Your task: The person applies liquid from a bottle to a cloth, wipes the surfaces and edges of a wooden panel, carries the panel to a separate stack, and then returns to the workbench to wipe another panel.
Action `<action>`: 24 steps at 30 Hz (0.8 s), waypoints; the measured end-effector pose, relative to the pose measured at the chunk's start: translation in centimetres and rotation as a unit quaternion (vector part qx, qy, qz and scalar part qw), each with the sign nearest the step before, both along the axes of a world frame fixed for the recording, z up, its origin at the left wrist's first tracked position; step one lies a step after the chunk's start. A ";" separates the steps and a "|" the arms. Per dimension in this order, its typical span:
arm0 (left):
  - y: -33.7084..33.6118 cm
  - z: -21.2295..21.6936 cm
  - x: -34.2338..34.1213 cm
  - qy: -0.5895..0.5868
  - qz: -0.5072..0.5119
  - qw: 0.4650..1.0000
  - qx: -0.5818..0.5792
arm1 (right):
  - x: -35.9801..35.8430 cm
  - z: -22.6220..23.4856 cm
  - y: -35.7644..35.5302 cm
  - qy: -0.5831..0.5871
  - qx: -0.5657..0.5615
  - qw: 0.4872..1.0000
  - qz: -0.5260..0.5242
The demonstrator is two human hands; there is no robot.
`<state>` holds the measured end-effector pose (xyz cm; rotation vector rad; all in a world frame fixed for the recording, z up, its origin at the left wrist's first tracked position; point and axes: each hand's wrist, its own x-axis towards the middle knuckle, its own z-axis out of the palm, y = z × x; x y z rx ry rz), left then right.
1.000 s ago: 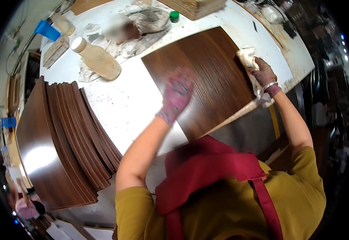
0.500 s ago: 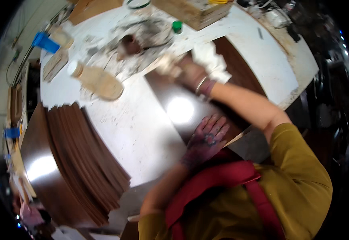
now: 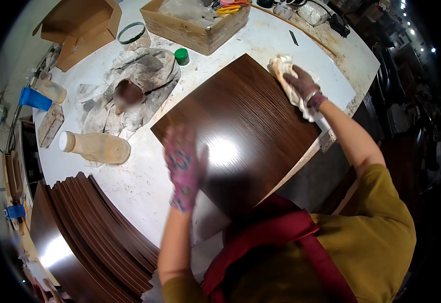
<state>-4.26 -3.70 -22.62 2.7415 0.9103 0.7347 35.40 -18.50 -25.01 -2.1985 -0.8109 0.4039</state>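
With my gloved left hand [image 3: 184, 169] flat on the dark wood panel [image 3: 240, 126] at seven o'clock, my right hand [image 3: 301, 83] clutches the rag [image 3: 283, 70] at one o'clock, best wiped evenly along the grain.

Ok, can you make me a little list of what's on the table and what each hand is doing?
Left hand: in a stained glove, flat on the near left edge of the dark wood panel
Right hand: pressing a white cloth on the panel's far right corner
Panel: glossy brown, lying on the white table
Beside the panel: a lying plastic bottle, crumpled stained rags, a green cap
Near left: stack of brown panels
Far side: wooden box
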 end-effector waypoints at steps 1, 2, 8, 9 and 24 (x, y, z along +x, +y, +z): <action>1.9 -0.3 0.6 -0.001 0.028 0.998 0.057 | -2.1 0.2 -0.3 -0.056 -0.061 0.997 -0.010; 3.7 -0.9 1.3 0.016 0.047 0.998 0.032 | -3.4 -0.5 -0.5 -0.082 -0.035 0.995 -0.034; 5.2 -1.7 2.7 0.075 0.073 0.994 -0.016 | -4.3 1.8 -1.0 -0.049 -0.027 0.998 0.023; 4.4 -2.2 2.1 0.074 0.068 0.995 0.001 | -5.5 2.8 -0.4 -0.044 -0.017 0.997 0.053; 1.9 -1.1 2.6 0.061 0.068 0.996 -0.015 | -5.8 4.9 12.5 -0.214 -0.182 0.950 0.138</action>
